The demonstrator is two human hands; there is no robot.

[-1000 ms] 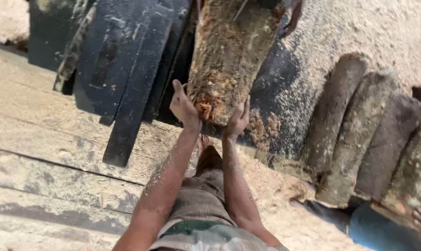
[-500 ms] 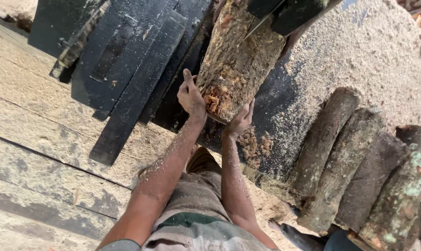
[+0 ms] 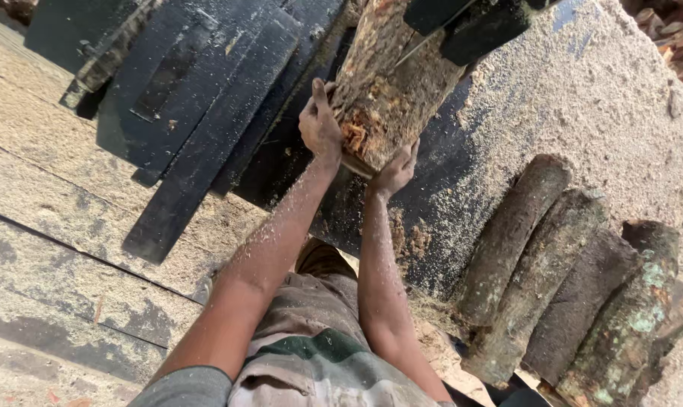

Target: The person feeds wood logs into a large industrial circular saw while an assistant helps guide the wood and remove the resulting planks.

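A thick log [image 3: 390,75] with rough bark and a splintered orange-brown end lies on a dark machine bed [image 3: 447,203], running away from me. My left hand [image 3: 320,124] presses against the left side of the log's near end, fingers up along the bark. Under the end's lower right edge, my right hand [image 3: 394,169] cups the wood. Sawdust covers both forearms. The far part of the log passes under black machine parts [image 3: 469,22] at the top.
Several bark-covered logs [image 3: 567,279] lie side by side at the right. Black metal rails and plates [image 3: 198,113] slope across the upper left. Sawdust-covered concrete [image 3: 620,105] lies at the upper right, worn planks [image 3: 62,226] at the left.
The log and both hands have shifted farther from me, toward the black machine parts. The grip on the log's end stays the same.
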